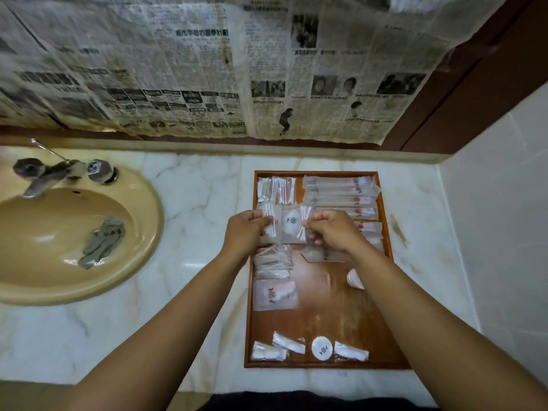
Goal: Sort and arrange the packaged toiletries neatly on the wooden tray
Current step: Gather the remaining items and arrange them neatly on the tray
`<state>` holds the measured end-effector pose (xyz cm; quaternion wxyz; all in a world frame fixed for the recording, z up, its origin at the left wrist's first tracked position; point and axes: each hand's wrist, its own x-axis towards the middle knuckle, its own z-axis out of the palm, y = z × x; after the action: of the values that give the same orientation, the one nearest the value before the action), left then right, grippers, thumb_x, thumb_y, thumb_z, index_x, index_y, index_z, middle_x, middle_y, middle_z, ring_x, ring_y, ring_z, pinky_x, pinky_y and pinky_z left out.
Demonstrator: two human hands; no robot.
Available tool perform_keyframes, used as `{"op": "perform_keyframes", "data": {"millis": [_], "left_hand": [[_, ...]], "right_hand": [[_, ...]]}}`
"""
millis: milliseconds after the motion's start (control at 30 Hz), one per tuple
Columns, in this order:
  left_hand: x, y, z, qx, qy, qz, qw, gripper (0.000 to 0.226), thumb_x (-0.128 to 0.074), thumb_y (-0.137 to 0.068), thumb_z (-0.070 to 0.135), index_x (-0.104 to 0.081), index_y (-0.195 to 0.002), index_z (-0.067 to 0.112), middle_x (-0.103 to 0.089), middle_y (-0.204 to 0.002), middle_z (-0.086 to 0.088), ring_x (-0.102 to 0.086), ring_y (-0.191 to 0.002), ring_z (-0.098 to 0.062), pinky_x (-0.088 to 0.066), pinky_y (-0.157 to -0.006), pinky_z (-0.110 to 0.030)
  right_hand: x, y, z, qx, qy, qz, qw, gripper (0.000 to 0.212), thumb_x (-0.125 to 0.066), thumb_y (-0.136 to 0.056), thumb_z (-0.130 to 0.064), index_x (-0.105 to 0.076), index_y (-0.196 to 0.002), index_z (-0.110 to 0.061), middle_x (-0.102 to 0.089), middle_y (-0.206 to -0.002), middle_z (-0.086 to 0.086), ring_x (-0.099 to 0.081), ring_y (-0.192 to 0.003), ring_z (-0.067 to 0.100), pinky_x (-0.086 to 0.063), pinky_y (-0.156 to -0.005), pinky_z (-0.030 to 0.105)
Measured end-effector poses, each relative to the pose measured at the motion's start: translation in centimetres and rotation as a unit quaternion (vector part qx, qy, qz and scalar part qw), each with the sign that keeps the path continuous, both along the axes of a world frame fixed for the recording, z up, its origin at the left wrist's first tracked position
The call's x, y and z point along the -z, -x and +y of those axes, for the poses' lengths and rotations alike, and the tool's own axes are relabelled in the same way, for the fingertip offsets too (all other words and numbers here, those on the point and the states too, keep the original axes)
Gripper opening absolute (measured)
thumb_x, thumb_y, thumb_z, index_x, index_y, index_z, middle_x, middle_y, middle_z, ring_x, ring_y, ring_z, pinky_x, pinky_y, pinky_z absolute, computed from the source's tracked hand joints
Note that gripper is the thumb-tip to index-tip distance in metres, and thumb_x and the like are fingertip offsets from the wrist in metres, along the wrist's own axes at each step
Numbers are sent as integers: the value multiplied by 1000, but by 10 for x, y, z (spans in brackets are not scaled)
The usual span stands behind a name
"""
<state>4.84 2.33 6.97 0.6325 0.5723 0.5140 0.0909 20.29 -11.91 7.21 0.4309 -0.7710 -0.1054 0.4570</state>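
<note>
Fingers of left hand curled, pinching swab packet. Right hand pinches second swab packet likewise. Fingertips partly hidden behind plastic. Both packets over middle of wooden tray; lifted or resting, cannot tell. Logo sachet between them. Right forearm covers tray's right side; pink item beside it cut off, unidentifiable. Far end: stacked swab packets left, long packets right. Near edge: round soap among white sachets. Tray on marble counter; beige sink left, grey cloth inside.
</note>
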Motion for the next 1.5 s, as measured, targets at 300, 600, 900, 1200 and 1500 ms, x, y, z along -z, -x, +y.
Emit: {"op": "perform_keyframes", "data": {"millis": [300, 600, 900, 1200, 1500], "left_hand": [[34, -58, 59, 13, -98, 55, 994, 14, -78, -87, 29, -78, -94, 16, -76, -95, 4, -70, -93, -14, -55, -87, -31], [58, -114, 64, 111, -348, 275, 889, 26, -66, -87, 48, -73, -71, 29, -68, -90, 3, -53, -104, -27, -27, -81, -39], [71, -107, 63, 189, -495, 280, 800, 22, -75, -82, 46, -69, -93, 28, -62, -100, -4, -51, -103, -31, -23, -87, -43], [60, -90, 58, 206, -482, 197, 829, 16, -67, -92, 41, -78, -100, 33, -62, -100, -1, -51, -100, -27, -26, -87, -42], [18, -52, -15, 297, -498, 47, 813, 16, -70, -92, 33, -77, -105, 28, -66, -99, 2, -57, -100, -24, -27, -84, -35]], "right_hand": [[24, -58, 91, -71, 95, -153, 981, 12, -77, -90, -23, -71, -100, -21, -73, -102, 1, -68, -91, 20, -56, -86, 35], [46, -75, 119, -59, 183, -202, 960, 15, -81, -85, -36, -69, -81, -28, -73, -88, -7, -69, -78, 17, -54, -69, 29], [60, -65, 123, -99, 220, -300, 923, 17, -80, -86, -42, -73, -86, -27, -73, -88, -6, -69, -84, 20, -59, -76, 33], [31, -68, 98, -120, 171, -278, 938, 12, -73, -89, -44, -69, -89, -33, -72, -88, -13, -68, -79, 13, -56, -72, 29], [-42, -22, -61, 9, 68, -293, 954, 7, -76, -89, -28, -75, -96, -26, -70, -87, -16, -64, -85, 0, -47, -71, 14]]}}
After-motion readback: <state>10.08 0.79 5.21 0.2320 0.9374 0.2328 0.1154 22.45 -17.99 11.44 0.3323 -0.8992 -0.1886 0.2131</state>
